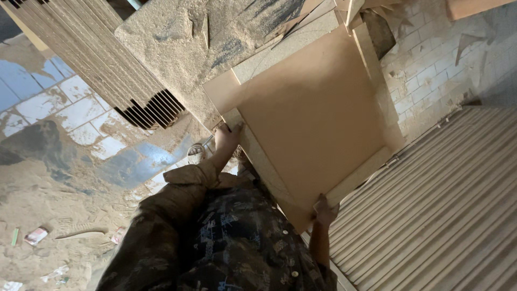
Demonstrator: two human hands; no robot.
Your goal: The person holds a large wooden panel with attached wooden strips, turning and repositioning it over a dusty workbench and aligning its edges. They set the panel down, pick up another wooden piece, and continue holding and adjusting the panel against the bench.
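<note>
I hold a large flat brown board out in front of me, tilted in the view. My left hand grips its near left corner, fingers curled over the edge. On the board's near right corner my right hand is clamped, with only the knuckles and fingers showing. My dark patterned shirt and sleeve fill the bottom middle of the view. A thicker pale chipboard piece lies right under the brown board along its left edge.
A sawdust-covered surface lies beyond the board. A leaning stack of thin boards stands at upper left. Another stack of boards on edge fills the right. A tiled wall is behind; the dusty tiled floor holds scraps of litter.
</note>
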